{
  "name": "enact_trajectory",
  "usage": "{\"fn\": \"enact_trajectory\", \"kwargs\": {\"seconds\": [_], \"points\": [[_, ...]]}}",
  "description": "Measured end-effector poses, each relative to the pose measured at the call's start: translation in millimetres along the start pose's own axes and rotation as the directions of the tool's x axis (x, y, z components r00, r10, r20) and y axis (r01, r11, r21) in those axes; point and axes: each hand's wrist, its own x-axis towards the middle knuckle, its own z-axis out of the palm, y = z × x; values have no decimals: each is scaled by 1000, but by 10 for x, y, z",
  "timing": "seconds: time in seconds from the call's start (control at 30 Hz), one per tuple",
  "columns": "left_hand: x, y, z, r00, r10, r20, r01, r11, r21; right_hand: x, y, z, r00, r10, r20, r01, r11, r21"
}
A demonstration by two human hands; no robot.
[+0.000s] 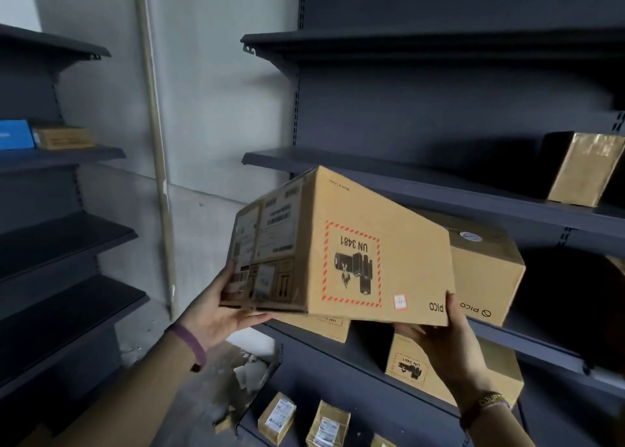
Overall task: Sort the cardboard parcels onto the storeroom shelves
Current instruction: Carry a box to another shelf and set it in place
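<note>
At 6 o'clock, 2 small parcels [276, 417] stand on the bottom shelf [368, 409]. Above them, the left hand [216, 311] cups the lower left corner of the box [338, 247], fingers under it, while the right hand [436, 342] grips its lower right corner. The box hangs tilted, its label upside down. Behind it at 3 o'clock a second box [487, 271] sits on the middle shelf [527, 342].

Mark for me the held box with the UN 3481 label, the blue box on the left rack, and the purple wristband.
held box [399, 243], head view, on its bare cardboard side.
blue box [15, 139], head view, on its front face.
purple wristband [192, 340], head view, on the band across the left wrist.
</note>
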Motion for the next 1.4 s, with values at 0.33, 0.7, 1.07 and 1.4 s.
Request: {"fn": "enact_trajectory", "kwargs": {"seconds": [0.33, 0.7, 1.07, 1.4], "points": [[-193, -187, 260, 951, 283, -124, -249, 939, 238, -95, 234, 650, 974, 67, 214, 67, 824, -562], [-352, -190, 358, 912, 351, -210, -290, 917, 274, -88, 419, 695, 960, 91, 265, -10, 957, -290], [-172, -541, 493, 993, 41, -113, 23, 863, 505, -411, 493, 161, 990, 116, 84, -79, 933, -352], [-7, -1587, 1338, 947, -280, 156, 142, 803, 578, -1564, 142, -906, 937, -51, -345, -27, 976, -217]]}}
